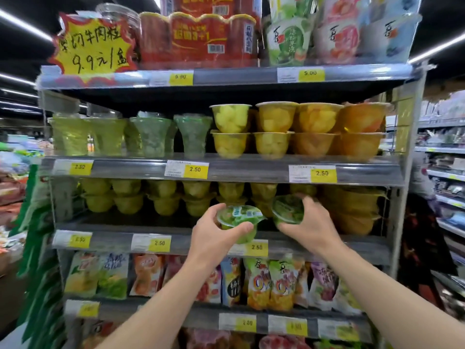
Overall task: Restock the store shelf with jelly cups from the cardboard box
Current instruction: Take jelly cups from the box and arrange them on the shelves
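A tall metal shelf rack (407, 157) fills the view ahead of both hands, its tiers edged with yellow price tags. Above the hands, one tier carries stacked yellow and orange fruit cups (297, 129) on the right and tall green cups (151, 137) on the left. Higher still stand red multipacks (198, 39) beside a hand-written yellow price sign (94, 45). Below the wrists hangs a row of bright snack pouches (264, 283). The tier at hand level holds two-high rows of yellow-green cups (161, 197) behind and to the left of the left hand, and orange cups (352, 210) just right of the right hand; these crowd the space behind both hands.

The left hand (214, 235) grips a green jelly cup (239, 217) from below, thumb and fingers curled round its body, lid facing the camera, in front of the tier's edge. The right hand (309, 222) holds a second green jelly cup (288, 210) tilted on its side, fingers wrapped over it, against the stacked cups.
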